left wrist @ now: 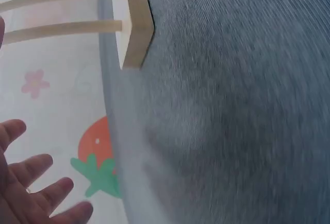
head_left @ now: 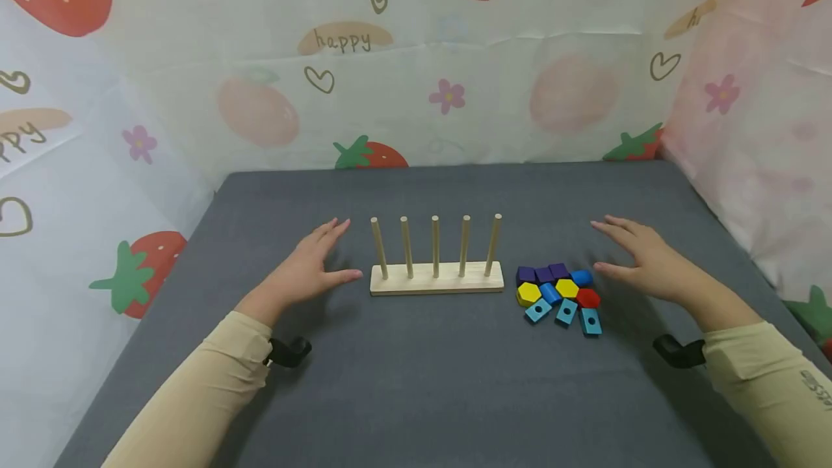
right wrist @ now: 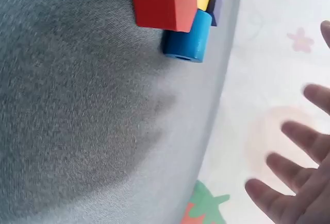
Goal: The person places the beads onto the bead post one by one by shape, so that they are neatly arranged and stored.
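A pale wooden peg stand [head_left: 437,280] with several upright bare dowels sits mid-table; its near end also shows in the left wrist view. To its right lies a cluster of coloured wooden beads: yellow hexagons [head_left: 529,295], a red hexagon [head_left: 588,298], blue cylinders [head_left: 581,278], purple blocks [head_left: 542,275] and light-blue blocks with holes [head_left: 591,321]. My left hand [head_left: 312,266] hovers left of the stand, fingers spread, holding nothing. Over the table just right of the beads is my right hand [head_left: 643,258], fingers extended and holding nothing; the right wrist view shows a blue cylinder [right wrist: 188,38] and the red bead [right wrist: 167,5].
A dark grey cloth [head_left: 416,381] covers the table. Behind and at both sides hangs a white curtain [head_left: 494,92] printed with strawberries, hearts and flowers. Black wrist straps [head_left: 289,352] stick out inward from both cream sleeves [head_left: 201,388].
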`<state>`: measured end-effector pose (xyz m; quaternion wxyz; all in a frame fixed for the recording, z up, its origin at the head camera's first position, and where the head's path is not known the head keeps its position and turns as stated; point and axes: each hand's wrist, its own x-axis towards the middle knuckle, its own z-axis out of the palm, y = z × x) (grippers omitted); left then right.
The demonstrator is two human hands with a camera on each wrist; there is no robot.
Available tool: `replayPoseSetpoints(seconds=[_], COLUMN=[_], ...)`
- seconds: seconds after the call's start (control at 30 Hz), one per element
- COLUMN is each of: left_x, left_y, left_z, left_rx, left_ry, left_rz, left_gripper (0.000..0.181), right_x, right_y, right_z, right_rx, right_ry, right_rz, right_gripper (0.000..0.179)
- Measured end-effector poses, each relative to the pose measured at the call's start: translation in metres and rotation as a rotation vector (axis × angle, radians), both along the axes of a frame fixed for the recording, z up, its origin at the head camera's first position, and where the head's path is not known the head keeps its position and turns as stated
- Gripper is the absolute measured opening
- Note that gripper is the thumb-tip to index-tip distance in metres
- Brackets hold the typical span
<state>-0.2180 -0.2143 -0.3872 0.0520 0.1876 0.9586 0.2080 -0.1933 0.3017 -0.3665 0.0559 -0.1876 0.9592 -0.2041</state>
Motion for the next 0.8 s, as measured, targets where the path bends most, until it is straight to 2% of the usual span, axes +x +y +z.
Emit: replayPoseSetpoints(seconds=[0.3,0.5,0.67,0.8], left_x=[-0.005,-0.01,-0.013,-0.014], left_y=[0.014,0.022,0.024,0.025], left_z=[-0.011,-0.026,-0.039,-0.047], left_rx=[0.133,0.264,0.318,0.356], left_ry=[0.014,-0.09,-0.146,-0.186], left_rz=[0.019,0.003,0.017,0.006], left_gripper=[0.081,0.079,0.068,0.065], right_x=[0.006,0.006,0.006,0.006], right_y=[0.0,0.001,0.003,0.004], right_z=[-0.01,-0.021,-0.029,-0.036], right_rx=[-0.134,-0.226,-0.251,-0.26], right_ry=[-0.106,-0.168,-0.229,-0.273], right_rz=[-0.03,-0.035,-0.066,-0.08], right_gripper=[0.055,0.052,0.048,0.04])
